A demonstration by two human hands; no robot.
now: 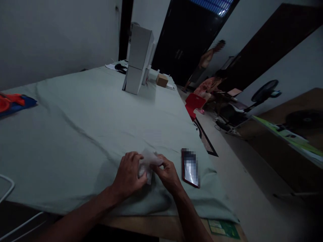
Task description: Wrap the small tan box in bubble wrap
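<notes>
Both my hands rest near the front edge of a table covered by a pale green cloth (83,127). My left hand (128,176) and my right hand (168,174) are closed together on a small crumpled white piece of plastic or tissue (147,163), which sits between their fingers. A red-framed phone (190,168) lies flat on the cloth just right of my right hand, apart from it.
White boxes (138,60) stand stacked at the table's far end, with a small brown box (162,80) beside them. Orange and blue fabric (13,102) lies at the left edge. White wire (7,188) curves at front left. Two people, a red chair (193,104) and a fan (264,91) are beyond.
</notes>
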